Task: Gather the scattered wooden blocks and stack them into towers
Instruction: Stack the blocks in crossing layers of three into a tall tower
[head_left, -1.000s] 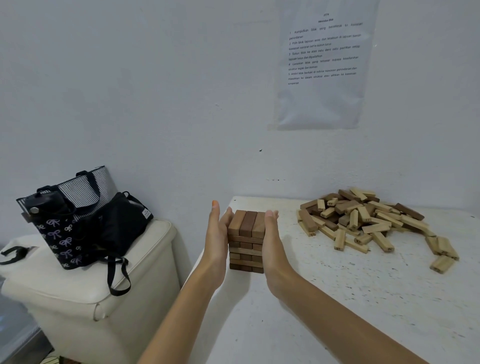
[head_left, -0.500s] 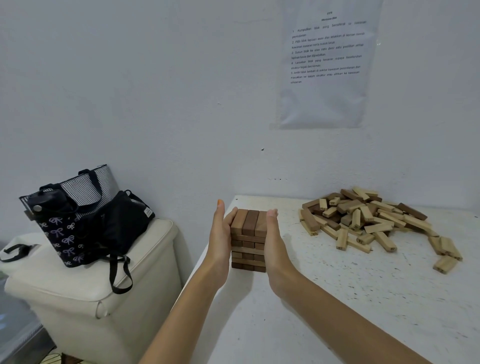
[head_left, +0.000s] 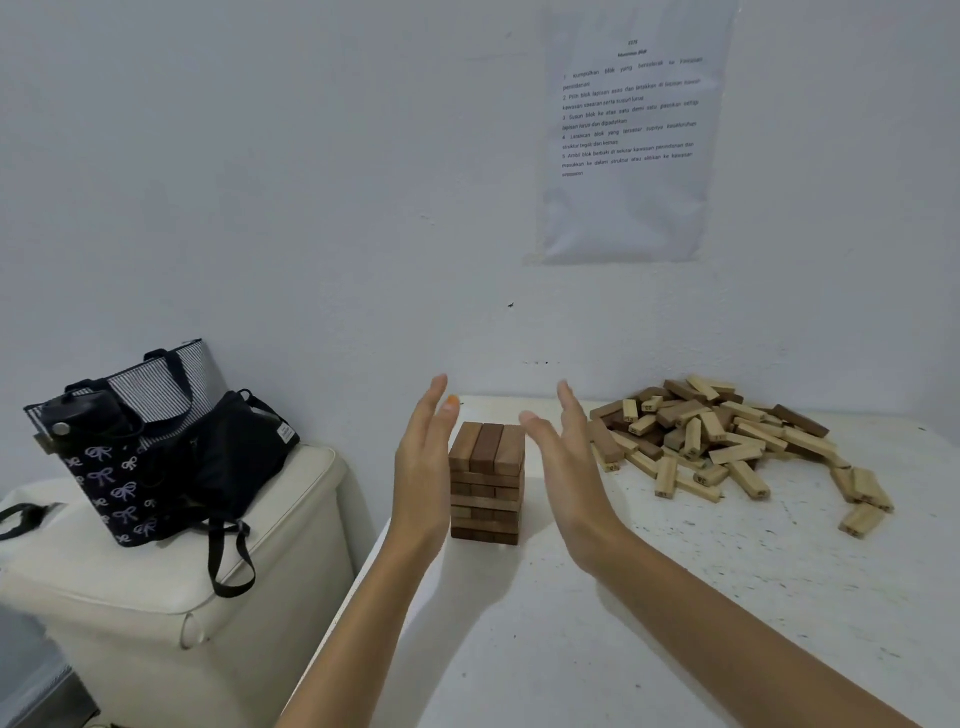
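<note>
– Hands up front: left hand (head_left: 422, 470) and right hand (head_left: 569, 480) are flat, fingers straight, holding nothing, either side of the tower (head_left: 487, 483) near the table's (head_left: 675, 649) left edge.
– Touching it?
– Right's apart. Left's so close I can't tell. Loose block pile (head_left: 727, 441) sits farther right by the wall, printed sheet (head_left: 628, 135) above.

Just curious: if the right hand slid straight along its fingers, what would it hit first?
The right hand likely meets the white wall first, passing right of the dark wooden block tower; depth is unclear.
</note>
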